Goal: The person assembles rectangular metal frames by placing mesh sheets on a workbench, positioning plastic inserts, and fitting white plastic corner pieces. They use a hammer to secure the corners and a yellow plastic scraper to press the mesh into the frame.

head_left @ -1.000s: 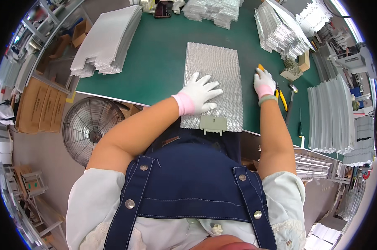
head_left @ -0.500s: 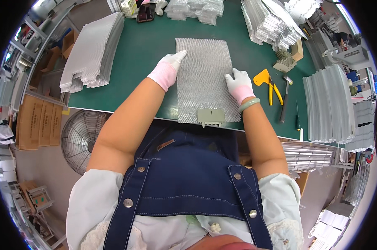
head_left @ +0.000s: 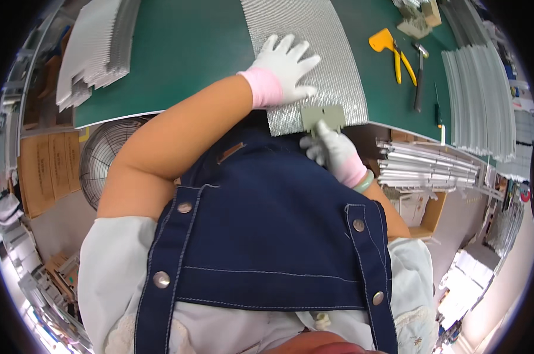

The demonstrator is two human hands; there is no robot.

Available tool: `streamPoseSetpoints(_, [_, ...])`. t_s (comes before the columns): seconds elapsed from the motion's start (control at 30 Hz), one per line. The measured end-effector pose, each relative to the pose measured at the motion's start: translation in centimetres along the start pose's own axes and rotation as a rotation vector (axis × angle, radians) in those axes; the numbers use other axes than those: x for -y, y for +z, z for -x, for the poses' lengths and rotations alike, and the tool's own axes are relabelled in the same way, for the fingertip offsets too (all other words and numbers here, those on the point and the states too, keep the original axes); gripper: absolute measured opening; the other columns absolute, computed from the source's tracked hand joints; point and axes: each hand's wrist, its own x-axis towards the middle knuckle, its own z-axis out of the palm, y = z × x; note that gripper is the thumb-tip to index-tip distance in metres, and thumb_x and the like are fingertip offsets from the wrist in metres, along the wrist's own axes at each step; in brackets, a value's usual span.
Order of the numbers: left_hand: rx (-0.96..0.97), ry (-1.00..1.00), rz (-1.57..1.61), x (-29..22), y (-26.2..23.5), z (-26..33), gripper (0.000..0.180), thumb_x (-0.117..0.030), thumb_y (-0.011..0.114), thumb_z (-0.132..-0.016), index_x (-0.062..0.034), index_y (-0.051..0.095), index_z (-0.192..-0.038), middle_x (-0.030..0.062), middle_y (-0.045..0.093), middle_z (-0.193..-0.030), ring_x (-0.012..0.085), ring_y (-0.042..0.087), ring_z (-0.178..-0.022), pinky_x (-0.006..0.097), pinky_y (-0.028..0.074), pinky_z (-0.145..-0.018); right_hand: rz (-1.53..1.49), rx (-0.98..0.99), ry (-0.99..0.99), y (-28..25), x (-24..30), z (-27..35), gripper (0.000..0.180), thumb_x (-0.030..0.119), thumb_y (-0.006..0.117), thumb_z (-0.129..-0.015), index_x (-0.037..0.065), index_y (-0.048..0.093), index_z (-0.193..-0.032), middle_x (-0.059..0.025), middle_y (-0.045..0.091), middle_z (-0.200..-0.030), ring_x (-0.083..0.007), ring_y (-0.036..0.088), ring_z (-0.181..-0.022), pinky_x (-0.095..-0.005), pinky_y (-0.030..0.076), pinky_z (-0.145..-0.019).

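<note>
A silver honeycomb-textured sheet (head_left: 332, 65) lies on the green table, its front end reaching past the table edge. My left hand (head_left: 283, 68), in a white glove with a pink cuff, rests flat on the sheet with its fingers spread. On the sheet's front end sits a grey-green toothed plate (head_left: 326, 113). My right hand (head_left: 336, 152), gloved the same way, grips this plate at its front side, thumb over the edge and fingers curled below. Its fingertips are partly hidden.
To the right lie yellow-handled cutters (head_left: 404, 64) beside an orange scraper-like piece (head_left: 381, 39), a hammer (head_left: 420, 76) and a thin screwdriver (head_left: 437, 106). Stacked panels stand at the left (head_left: 96, 50) and right (head_left: 479, 100). A floor fan (head_left: 105, 156) is below the table.
My left hand has moved from the sheet's left edge onto its surface and spread out. My right hand has come down from the right edge to the toothed plate. The sheet's front end now overhangs further.
</note>
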Motion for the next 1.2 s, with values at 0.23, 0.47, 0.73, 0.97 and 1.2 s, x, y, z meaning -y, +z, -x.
streamPoseSetpoints(0.23, [0.058,-0.036,-0.023,-2.4,-0.1,1.0,0.074,-0.059,0.051,-0.092,-0.0164,0.037,-0.151,0.0210,0.036,-0.154,0.0447,0.029,-0.143,0.059,0.019,-0.117,-0.503,0.000,-0.148,0.2,-2.3,-1.1,0.036,0.040,0.062,-0.097,0.007,0.059,-0.111,-0.0057,0.062,-0.087,-0.0154,0.057,-0.063,-0.0226,0.044,-0.051])
streamPoseSetpoints(0.47, [0.088,-0.032,-0.066,-3.0,-0.4,1.3,0.076,-0.061,0.049,-0.093,-0.0158,0.035,-0.153,0.0213,0.036,-0.154,0.0451,0.028,-0.143,0.060,0.019,-0.116,-0.597,0.072,-0.139,-0.1,-3.2,-1.2,0.030,0.032,0.064,-0.097,0.008,0.057,-0.114,-0.0084,0.063,-0.098,-0.0208,0.061,-0.070,-0.0271,0.049,-0.058])
streamPoseSetpoints(0.73, [0.055,0.009,0.003,-2.7,-1.1,0.8,0.074,-0.054,0.058,-0.089,-0.0118,0.040,-0.147,0.0237,0.037,-0.151,0.0476,0.030,-0.141,0.061,0.019,-0.116,-0.526,0.089,-0.344,0.3,-2.9,-2.4,0.038,0.035,0.063,-0.098,0.005,0.054,-0.118,-0.0123,0.065,-0.096,-0.0216,0.063,-0.066,-0.0293,0.050,-0.056])
streamPoseSetpoints(0.97, [0.221,-0.001,-0.043,-2.6,-5.0,-2.4,0.082,-0.053,0.067,-0.082,-0.0064,0.042,-0.145,0.0205,0.040,-0.149,0.0427,0.030,-0.140,0.055,0.022,-0.115,-0.094,0.305,-0.083,-3.2,-1.1,-1.4,0.046,0.028,0.074,-0.090,0.000,0.058,-0.123,-0.0129,0.066,-0.103,-0.0209,0.068,-0.085,-0.0312,0.058,-0.077])
streamPoseSetpoints(1.2, [0.154,0.165,0.012,-5.8,-4.4,1.8,0.086,-0.028,0.080,-0.069,0.0002,0.042,-0.140,0.0222,0.046,-0.142,0.0456,0.039,-0.133,0.054,0.031,-0.111,0.365,-1.365,-0.267,-24.7,-8.6,3.6,0.037,0.030,0.064,-0.088,-0.002,0.069,-0.104,-0.0234,0.071,-0.097,-0.0377,0.069,-0.094,-0.0439,0.053,-0.083])
